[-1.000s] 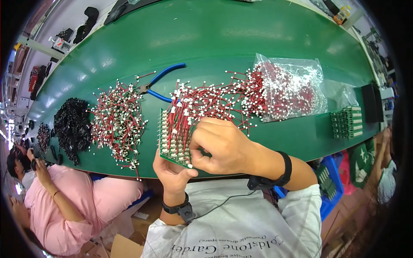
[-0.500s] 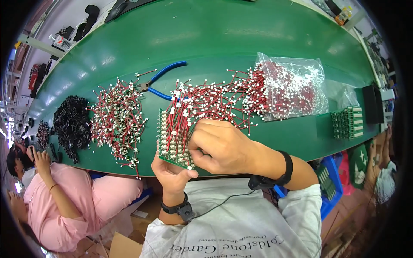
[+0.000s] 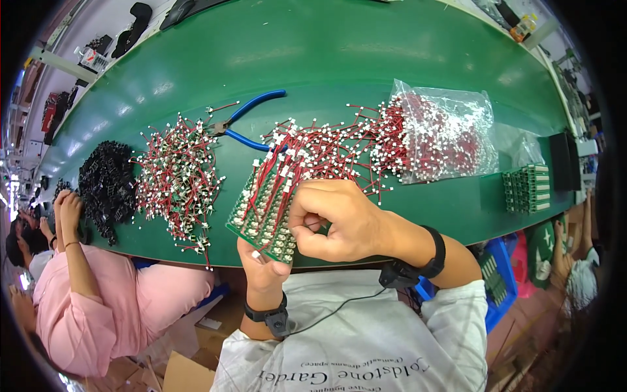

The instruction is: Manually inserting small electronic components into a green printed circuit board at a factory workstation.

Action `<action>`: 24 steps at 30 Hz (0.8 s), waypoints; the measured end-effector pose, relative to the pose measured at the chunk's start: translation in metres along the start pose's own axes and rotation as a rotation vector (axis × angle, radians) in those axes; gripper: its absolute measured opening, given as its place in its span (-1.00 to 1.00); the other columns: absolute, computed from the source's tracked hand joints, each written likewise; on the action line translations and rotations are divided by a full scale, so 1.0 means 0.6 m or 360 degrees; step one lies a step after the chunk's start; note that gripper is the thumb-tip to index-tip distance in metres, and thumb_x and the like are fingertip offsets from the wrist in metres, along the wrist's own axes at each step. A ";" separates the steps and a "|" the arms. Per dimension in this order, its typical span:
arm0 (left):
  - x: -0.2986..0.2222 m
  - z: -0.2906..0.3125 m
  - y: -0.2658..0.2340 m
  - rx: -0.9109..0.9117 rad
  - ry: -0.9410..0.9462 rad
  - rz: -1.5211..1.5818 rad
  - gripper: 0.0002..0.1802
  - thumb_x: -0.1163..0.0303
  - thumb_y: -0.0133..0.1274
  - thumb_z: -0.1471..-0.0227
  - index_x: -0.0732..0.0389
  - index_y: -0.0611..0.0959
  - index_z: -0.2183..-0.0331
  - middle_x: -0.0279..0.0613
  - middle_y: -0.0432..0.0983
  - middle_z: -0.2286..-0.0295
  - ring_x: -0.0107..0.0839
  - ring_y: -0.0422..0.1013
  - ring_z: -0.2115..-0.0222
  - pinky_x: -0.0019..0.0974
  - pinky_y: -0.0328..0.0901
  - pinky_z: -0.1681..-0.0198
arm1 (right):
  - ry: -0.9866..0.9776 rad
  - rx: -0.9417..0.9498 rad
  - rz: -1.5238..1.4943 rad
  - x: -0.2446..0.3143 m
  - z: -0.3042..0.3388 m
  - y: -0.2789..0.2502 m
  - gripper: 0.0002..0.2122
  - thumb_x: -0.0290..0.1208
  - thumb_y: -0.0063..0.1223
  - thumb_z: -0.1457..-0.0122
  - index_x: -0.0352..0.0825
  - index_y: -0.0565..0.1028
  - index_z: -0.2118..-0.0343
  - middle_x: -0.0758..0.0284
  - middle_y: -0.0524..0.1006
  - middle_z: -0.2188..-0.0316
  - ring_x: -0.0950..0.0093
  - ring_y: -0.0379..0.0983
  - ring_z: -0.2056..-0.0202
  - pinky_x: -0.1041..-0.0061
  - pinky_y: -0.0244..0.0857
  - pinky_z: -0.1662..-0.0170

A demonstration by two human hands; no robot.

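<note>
A green circuit board panel [image 3: 243, 227] with rows of small white connectors is tilted in front of me at the table's near edge. Several red wires with white plugs [image 3: 269, 191] lie across it. My left hand [image 3: 262, 269] grips the board's near edge from below, thumb on top. My right hand [image 3: 343, 219] is closed over the board's right side, thumb and forefinger pinched together. Whatever sits between those fingertips is hidden. Just beyond the board spreads a loose heap of red wires with white plugs [image 3: 326, 150].
Blue-handled pliers [image 3: 247, 140] lie past the board. A clear bag [image 3: 450, 137] spills wires at right, near stacked green boards [image 3: 528, 188]. Leftward are a wired-parts heap [image 3: 176, 183] and a black-parts heap [image 3: 108, 189]. A co-worker in pink [image 3: 85, 294] sits at left.
The board has turned clockwise in my left hand, its near left corner swinging left. My right hand stays pinched at its right side. The co-worker's hand has moved up beside the black heap.
</note>
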State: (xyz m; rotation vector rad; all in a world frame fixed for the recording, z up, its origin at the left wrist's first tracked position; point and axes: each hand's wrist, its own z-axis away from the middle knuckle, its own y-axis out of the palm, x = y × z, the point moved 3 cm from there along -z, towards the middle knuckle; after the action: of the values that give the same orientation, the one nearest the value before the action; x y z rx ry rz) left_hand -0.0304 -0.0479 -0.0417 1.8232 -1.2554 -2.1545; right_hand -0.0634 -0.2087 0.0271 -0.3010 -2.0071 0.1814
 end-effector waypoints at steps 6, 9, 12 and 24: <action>-0.002 0.002 -0.002 -0.0046 -0.0046 0.0055 0.17 0.10 0.51 0.41 0.40 0.24 -0.15 -0.02 0.35 -0.04 -0.21 0.33 -0.04 -0.13 0.19 -0.15 | 0.0057 -0.0010 -0.0095 -0.003 0.000 0.004 -0.90 -0.63 0.11 0.14 -0.36 0.41 0.56 0.36 0.39 0.62 0.53 0.30 0.62 0.54 0.19 0.58; -0.003 0.002 -0.002 -0.0043 -0.0025 0.0008 0.16 0.12 0.51 0.41 0.40 0.26 -0.14 -0.02 0.36 -0.04 -0.21 0.34 -0.03 -0.13 0.21 -0.14 | -0.0067 -0.0025 -0.0037 -0.003 -0.001 0.005 -0.89 -0.63 0.12 0.15 -0.36 0.40 0.56 0.37 0.37 0.63 0.52 0.30 0.63 0.54 0.18 0.58; 0.003 0.000 -0.008 -0.0004 0.0011 -0.0027 0.11 0.16 0.51 0.41 0.40 0.30 -0.12 -0.03 0.38 -0.02 -0.23 0.36 -0.02 -0.16 0.23 -0.12 | -0.0132 -0.0066 0.0073 -0.001 -0.001 0.004 -0.88 -0.64 0.12 0.17 -0.35 0.39 0.57 0.37 0.35 0.64 0.50 0.29 0.63 0.52 0.18 0.58; -0.018 -0.001 0.005 -0.0053 0.0266 -0.0410 -0.11 0.24 0.52 0.40 0.42 0.47 0.03 -0.12 0.36 0.06 -0.34 0.38 0.09 -0.28 0.31 0.03 | -0.0308 -0.0196 0.0475 0.005 0.006 0.014 -0.81 -0.65 0.16 0.24 -0.33 0.35 0.58 0.32 0.35 0.64 0.34 0.32 0.59 0.40 0.22 0.53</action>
State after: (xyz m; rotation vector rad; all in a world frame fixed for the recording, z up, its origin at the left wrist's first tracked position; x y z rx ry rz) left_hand -0.0281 -0.0444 -0.0316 2.2043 -0.9923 -2.0684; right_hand -0.0667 -0.2000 0.0261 -0.6848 -2.1611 0.2837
